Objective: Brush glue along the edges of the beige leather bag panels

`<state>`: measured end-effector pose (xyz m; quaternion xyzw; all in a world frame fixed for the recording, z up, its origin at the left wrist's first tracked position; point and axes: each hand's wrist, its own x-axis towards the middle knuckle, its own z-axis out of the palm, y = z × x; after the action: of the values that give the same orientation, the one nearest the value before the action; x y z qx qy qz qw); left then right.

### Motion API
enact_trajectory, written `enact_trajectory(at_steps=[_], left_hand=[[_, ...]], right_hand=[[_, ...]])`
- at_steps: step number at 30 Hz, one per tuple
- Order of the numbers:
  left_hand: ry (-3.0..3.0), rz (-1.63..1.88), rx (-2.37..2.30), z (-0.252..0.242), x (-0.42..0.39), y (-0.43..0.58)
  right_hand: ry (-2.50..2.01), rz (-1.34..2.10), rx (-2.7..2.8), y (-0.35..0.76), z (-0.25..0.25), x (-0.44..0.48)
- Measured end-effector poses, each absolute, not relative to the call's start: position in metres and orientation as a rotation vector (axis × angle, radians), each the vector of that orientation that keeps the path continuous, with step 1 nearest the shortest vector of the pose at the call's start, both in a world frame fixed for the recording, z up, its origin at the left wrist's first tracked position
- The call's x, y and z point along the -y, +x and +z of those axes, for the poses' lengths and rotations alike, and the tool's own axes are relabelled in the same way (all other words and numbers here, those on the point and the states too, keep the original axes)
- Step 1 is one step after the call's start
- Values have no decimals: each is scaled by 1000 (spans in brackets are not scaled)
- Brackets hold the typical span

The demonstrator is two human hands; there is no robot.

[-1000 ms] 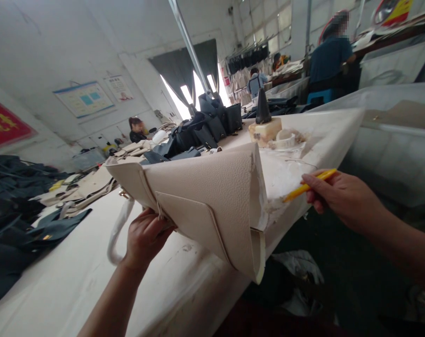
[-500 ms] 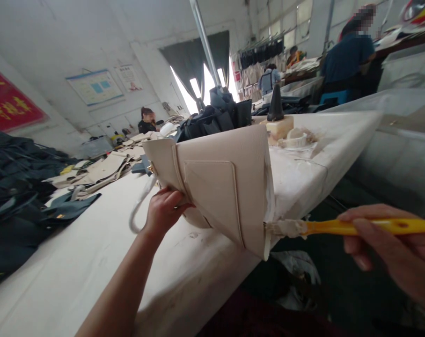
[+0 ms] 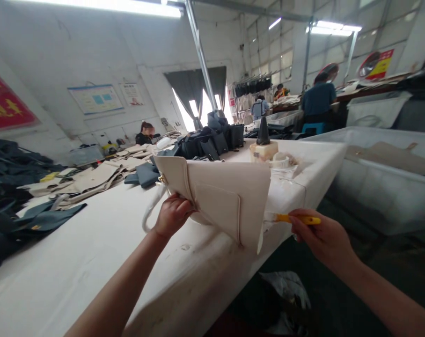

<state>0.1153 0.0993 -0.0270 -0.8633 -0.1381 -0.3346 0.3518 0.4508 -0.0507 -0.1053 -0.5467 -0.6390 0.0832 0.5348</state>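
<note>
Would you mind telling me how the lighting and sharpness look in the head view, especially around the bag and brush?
Head view: the doorway behind is blown out white; ceiling tubes glare; the bag is evenly lit and fairly sharp; the brush and right hand are slightly soft; wide-angle distortion bends the table edges; the left hand looks clear.

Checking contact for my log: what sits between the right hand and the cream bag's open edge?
In the head view, only the yellow-handled brush: right hand grips it, bristles meeting the cream bag.
</note>
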Motion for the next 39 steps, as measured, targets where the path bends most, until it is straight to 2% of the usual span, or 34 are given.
enact_trajectory(at_steps=[4, 9, 21, 31, 39], left_hand=[[-2200, -908, 453, -39, -98, 104], [-2173, -959, 472, -45, -94, 100], [-2211, -959, 445, -48, -84, 97], [-2169, -931, 466, -49, -66, 90], [-2100, -899, 452, -46, -65, 91]], right_hand=[[-1335, 348, 1493, 452, -106, 51], [-1350, 324, 1418, 448, -97, 60], [-1554, 522, 1330, 438, -89, 67], [-1474, 935, 1057, 436, -92, 83], [-1634, 549, 1071, 440, -89, 76]])
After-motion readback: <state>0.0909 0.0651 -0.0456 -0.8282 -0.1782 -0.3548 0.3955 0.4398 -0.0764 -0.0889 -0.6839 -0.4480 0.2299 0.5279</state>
